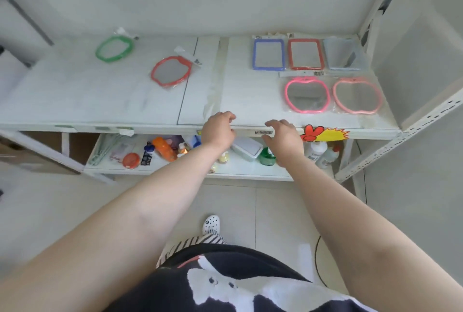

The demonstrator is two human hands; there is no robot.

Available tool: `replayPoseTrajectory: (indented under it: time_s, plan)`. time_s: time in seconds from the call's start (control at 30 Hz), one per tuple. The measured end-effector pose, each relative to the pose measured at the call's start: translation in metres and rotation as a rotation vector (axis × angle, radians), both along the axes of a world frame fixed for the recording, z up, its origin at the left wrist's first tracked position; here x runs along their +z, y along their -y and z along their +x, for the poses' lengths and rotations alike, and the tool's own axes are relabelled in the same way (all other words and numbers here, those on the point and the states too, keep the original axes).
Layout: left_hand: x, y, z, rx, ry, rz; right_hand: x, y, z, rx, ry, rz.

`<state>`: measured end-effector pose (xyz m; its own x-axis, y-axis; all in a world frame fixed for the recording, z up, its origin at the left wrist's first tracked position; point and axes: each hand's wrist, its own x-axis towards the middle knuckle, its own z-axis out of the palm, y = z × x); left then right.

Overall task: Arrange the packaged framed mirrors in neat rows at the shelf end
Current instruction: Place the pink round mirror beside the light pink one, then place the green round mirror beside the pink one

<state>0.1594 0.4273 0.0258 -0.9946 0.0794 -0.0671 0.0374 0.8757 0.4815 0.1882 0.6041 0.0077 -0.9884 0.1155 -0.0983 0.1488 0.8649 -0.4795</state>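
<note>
At the right end of the white shelf (245,91) lie three rectangular packaged mirrors in a back row: blue (268,54), red (305,53) and pale blue (343,53). In front of them sit two pink apple-shaped mirrors (307,95) (357,95). Further left lie a red apple-shaped mirror (171,71) and a green one (114,48), both loose and tilted. My left hand (218,129) hovers at the shelf's front edge with fingers curled, holding nothing. My right hand (283,138) is beside it, fingers spread, empty.
A lower shelf (240,171) holds bottles, an orange container and a plastic box. A slotted metal upright (400,136) frames the right end. A red and yellow sticker (323,133) marks the shelf's front edge. Tiled floor and my shoe lie below.
</note>
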Motion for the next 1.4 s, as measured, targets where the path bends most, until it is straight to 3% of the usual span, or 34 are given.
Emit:
replayPoseTrajectory:
  time_s: [0.4, 0.93, 1.4]
  plan:
    - [0.007, 0.104, 0.011, 0.151, -0.001, 0.045, 0.014, 0.102, -0.015, 0.124, -0.001, 0.021]
    - [-0.013, 0.357, -0.014, 0.121, 0.023, 0.017, 0.002, 0.356, -0.040, 0.186, 0.069, 0.081]
    - [-0.030, 0.393, -0.098, 0.031, 0.034, -0.037, -0.023, 0.397, -0.129, 0.150, 0.109, 0.114]
